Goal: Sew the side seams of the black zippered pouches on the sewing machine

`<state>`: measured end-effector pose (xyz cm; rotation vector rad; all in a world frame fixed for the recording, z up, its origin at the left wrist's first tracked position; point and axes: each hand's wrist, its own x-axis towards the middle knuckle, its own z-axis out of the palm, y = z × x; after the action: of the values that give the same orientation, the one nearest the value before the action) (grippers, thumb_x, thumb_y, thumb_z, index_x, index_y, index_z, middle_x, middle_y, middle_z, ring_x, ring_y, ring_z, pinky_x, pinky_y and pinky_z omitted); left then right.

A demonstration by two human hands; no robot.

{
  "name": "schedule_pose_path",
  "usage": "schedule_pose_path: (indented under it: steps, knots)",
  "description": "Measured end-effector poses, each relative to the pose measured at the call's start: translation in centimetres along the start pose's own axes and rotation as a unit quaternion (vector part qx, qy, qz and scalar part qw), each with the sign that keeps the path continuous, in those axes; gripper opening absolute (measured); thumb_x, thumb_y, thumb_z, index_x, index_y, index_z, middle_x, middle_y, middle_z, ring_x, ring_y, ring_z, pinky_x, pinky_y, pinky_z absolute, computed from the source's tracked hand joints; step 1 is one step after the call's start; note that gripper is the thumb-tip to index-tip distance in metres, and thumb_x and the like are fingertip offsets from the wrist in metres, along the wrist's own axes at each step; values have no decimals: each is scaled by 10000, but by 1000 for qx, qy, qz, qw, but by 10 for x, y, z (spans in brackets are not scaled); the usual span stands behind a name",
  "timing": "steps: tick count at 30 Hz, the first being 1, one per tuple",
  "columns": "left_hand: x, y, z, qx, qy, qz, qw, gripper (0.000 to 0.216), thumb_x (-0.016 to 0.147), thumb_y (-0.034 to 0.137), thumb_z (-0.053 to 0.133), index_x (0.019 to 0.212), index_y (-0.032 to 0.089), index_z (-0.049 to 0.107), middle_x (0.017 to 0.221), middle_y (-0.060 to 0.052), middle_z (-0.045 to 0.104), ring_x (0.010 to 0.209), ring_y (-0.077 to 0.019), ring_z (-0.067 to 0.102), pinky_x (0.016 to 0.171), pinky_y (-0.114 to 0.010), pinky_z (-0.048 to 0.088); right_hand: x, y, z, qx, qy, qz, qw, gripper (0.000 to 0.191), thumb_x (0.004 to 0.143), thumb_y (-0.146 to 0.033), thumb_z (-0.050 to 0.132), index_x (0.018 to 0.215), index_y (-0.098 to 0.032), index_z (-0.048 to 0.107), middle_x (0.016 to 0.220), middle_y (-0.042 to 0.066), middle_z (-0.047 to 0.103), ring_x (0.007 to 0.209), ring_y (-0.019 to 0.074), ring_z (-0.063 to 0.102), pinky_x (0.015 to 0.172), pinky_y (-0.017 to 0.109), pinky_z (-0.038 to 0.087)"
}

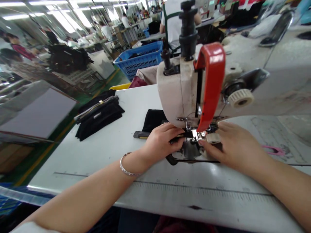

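Note:
My left hand (163, 140) is closed, thumb and fingers pinching a black fabric piece with a zipper (179, 136) just left of the presser foot (195, 135). The rest of this piece, a black fabric panel (153, 120), lies flat behind the hand. My right hand (233, 147) rests on the machine bed, with thumb and fingers apart around the presser foot area and a small white roller (213, 138). Its far fingertips are partly hidden. Above both hands stands the sewing machine head (171, 97) with a red guard (213, 74).
A stack of black zippered pieces (99, 115) lies on the left of the white table (97, 161). A printed ruler (194, 188) runs along the front. Beyond the table are a blue basket (143, 60) and a seated person (173, 24). A pink-handled item (274, 150) lies at right.

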<state>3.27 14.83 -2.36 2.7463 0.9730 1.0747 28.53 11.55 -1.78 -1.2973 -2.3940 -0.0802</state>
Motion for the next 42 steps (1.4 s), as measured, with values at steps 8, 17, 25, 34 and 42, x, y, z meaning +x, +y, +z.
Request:
schedule_pose_path:
  steps: [8,17,25,34,42]
  knots:
    - [1,11,-10,85,-62,141,984,154,1017,186,509,995,147,657,931,-52,748,899,-159,704,861,-296,610,-1,-8,9,35,40,-89,995,218,970,-329,542,1016,-173,686,954,100,712,828,241,626,723,362,456]
    - [-8,20,-11,-6,-109,69,992,157,1019,196,536,1071,152,678,1029,-54,754,976,-174,712,901,-341,614,-3,-16,5,71,37,-123,989,227,1003,-279,526,1049,-181,726,1034,95,745,807,233,646,672,374,495]
    - [-6,25,-6,-12,-82,62,995,123,1016,154,540,1051,146,658,1011,-47,757,975,-154,714,883,-296,606,-3,-18,8,115,18,-66,991,246,1024,-258,485,957,-192,712,947,44,760,836,238,652,726,372,518]
    - [-10,26,-5,11,-84,64,994,179,1039,174,493,1052,156,671,1013,-34,765,975,-144,720,879,-292,616,-1,-19,7,107,25,-88,990,267,1024,-234,444,958,-196,700,947,65,750,841,251,667,711,390,517]
    - [-11,33,-9,48,-100,64,992,203,1022,144,474,1054,136,674,1031,-54,759,953,-171,711,871,-323,615,-12,-23,8,42,18,-115,992,215,976,-165,541,1145,-153,673,1102,107,732,898,260,688,691,393,531]
